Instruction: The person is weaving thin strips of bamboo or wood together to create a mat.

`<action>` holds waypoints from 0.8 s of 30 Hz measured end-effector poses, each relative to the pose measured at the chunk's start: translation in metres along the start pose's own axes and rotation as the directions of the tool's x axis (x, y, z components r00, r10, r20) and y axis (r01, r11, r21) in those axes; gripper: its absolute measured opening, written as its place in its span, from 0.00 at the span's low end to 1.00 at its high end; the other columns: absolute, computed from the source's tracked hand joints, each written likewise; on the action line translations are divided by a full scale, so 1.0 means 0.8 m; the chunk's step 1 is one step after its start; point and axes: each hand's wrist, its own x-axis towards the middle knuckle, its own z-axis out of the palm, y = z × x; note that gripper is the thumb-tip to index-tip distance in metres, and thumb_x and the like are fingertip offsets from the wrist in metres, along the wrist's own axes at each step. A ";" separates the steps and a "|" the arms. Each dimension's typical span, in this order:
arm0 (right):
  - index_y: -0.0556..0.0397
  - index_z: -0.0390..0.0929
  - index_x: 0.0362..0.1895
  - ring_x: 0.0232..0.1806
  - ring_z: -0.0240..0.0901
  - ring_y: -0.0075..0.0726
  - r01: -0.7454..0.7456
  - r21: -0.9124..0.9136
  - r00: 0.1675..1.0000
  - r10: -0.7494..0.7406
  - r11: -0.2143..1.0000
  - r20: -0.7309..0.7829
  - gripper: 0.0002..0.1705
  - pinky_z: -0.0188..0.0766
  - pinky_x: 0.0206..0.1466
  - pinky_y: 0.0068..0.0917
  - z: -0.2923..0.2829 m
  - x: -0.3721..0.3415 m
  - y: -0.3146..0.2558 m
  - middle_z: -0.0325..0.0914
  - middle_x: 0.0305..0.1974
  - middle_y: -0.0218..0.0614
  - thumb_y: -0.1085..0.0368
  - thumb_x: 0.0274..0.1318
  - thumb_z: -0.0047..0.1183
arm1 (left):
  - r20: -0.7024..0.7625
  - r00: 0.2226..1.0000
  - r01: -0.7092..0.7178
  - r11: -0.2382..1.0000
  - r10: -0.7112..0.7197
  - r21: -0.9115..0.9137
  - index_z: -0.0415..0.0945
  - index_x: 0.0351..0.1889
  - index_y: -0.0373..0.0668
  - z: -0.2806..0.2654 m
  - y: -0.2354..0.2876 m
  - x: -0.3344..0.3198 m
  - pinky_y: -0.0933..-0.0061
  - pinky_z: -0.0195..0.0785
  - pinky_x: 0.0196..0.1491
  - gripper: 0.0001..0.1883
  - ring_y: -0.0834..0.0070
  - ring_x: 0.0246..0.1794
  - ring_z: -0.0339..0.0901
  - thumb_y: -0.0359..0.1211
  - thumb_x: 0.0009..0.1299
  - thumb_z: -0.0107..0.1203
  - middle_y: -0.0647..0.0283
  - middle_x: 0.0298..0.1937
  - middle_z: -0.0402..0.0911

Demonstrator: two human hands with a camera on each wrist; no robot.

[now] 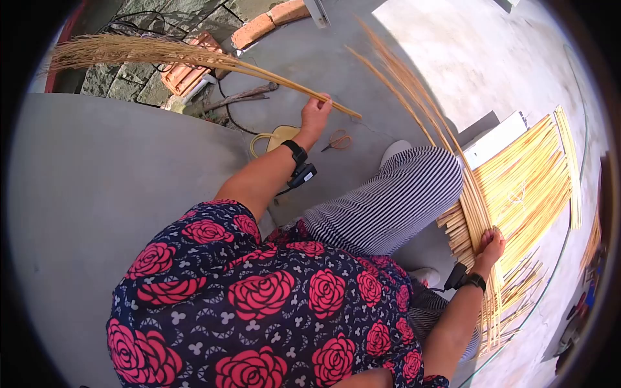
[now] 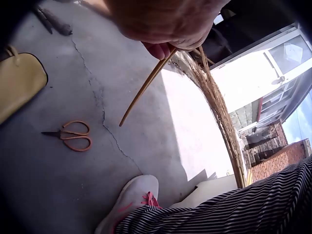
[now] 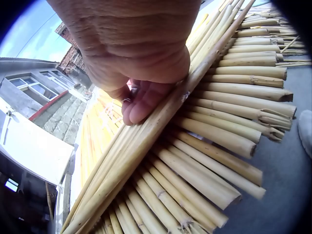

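My left hand (image 1: 314, 121) pinches a few long thin stalks (image 1: 265, 72) near their bare lower ends, and their feathery tops reach out to the upper left. In the left wrist view, a stalk end (image 2: 146, 88) sticks out below the fingers. My right hand (image 1: 491, 248) grips the edge of a lengthwise bundle of pale stalks (image 1: 477, 210). In the right wrist view, its curled fingertips (image 3: 140, 105) lie at this bundle (image 3: 129, 151), which crosses over a layer of cut stalks (image 3: 209, 139) with blunt ends. The layer (image 1: 527, 178) spreads beyond the right knee.
Orange-handled scissors (image 1: 338, 140) lie on the concrete floor near a yellow bag (image 1: 279, 138). A white box (image 1: 495, 139) stands behind the stalk layer. Bricks (image 1: 268, 24), roof tiles (image 1: 187, 68) and a dry branch (image 1: 242, 97) lie at the upper left. A striped trouser leg (image 1: 388, 200) lies between the hands.
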 end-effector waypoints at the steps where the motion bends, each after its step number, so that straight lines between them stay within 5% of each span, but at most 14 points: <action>1: 0.50 0.70 0.36 0.27 0.73 0.23 0.000 -0.006 1.000 0.000 1.000 -0.015 0.03 0.72 0.27 0.14 0.002 0.000 -0.001 0.74 0.29 0.29 0.66 0.61 0.49 | -0.013 1.000 0.001 0.997 0.000 0.075 0.75 0.39 0.42 0.007 -0.009 -0.003 0.78 0.68 0.34 0.06 0.84 0.28 0.71 0.31 0.67 0.55 0.71 0.27 0.74; 10: 0.48 0.70 0.35 0.27 0.73 0.22 0.018 0.052 0.996 -0.022 0.998 0.083 0.03 0.72 0.26 0.14 -0.012 0.011 0.012 0.75 0.29 0.30 0.65 0.61 0.48 | -0.039 0.997 -0.049 0.897 0.073 0.439 0.77 0.39 0.45 0.036 -0.026 0.015 0.69 0.71 0.36 0.09 0.70 0.29 0.78 0.37 0.64 0.56 0.61 0.29 0.81; 13: 0.51 0.70 0.37 0.26 0.73 0.24 -0.002 0.004 0.998 0.002 1.000 -0.066 0.03 0.72 0.26 0.16 0.010 -0.016 -0.006 0.75 0.29 0.31 0.66 0.63 0.47 | 0.055 0.993 -0.116 0.869 0.102 0.482 0.78 0.37 0.44 0.031 -0.014 0.017 0.70 0.70 0.35 0.08 0.72 0.27 0.78 0.36 0.64 0.56 0.63 0.27 0.80; 14: 0.51 0.70 0.36 0.26 0.73 0.24 -0.014 0.014 0.998 0.014 1.000 -0.056 0.04 0.72 0.26 0.17 0.012 -0.018 -0.009 0.75 0.29 0.32 0.66 0.63 0.47 | 0.056 0.997 -0.076 0.894 0.057 0.442 0.77 0.40 0.41 0.025 -0.005 0.017 0.78 0.67 0.33 0.08 0.83 0.28 0.72 0.34 0.67 0.56 0.69 0.28 0.78; 15: 0.52 0.69 0.36 0.25 0.73 0.25 -0.009 0.057 0.999 0.011 0.998 -0.033 0.03 0.72 0.25 0.18 0.011 -0.018 -0.007 0.74 0.28 0.32 0.66 0.63 0.47 | 0.086 0.993 -0.103 0.912 0.075 0.398 0.75 0.41 0.39 0.006 -0.030 0.032 0.79 0.67 0.33 0.08 0.82 0.29 0.73 0.31 0.67 0.55 0.68 0.29 0.77; 20: 0.52 0.69 0.36 0.27 0.74 0.27 0.019 0.094 0.999 -0.016 0.995 -0.030 0.03 0.74 0.27 0.19 0.011 -0.011 0.002 0.75 0.29 0.34 0.67 0.62 0.46 | 0.165 0.986 -0.061 0.980 0.029 0.190 0.72 0.42 0.36 -0.059 0.069 -0.029 0.77 0.76 0.40 0.07 0.76 0.35 0.79 0.29 0.70 0.52 0.61 0.36 0.78; 24: 0.53 0.67 0.37 0.26 0.72 0.25 0.016 0.062 0.999 -0.013 0.998 -0.045 0.02 0.72 0.26 0.18 0.019 -0.021 -0.008 0.74 0.29 0.34 0.68 0.63 0.45 | 0.205 0.969 -0.165 0.978 0.137 0.128 0.73 0.42 0.35 -0.071 0.179 -0.061 0.77 0.76 0.40 0.07 0.75 0.36 0.79 0.28 0.70 0.52 0.60 0.36 0.78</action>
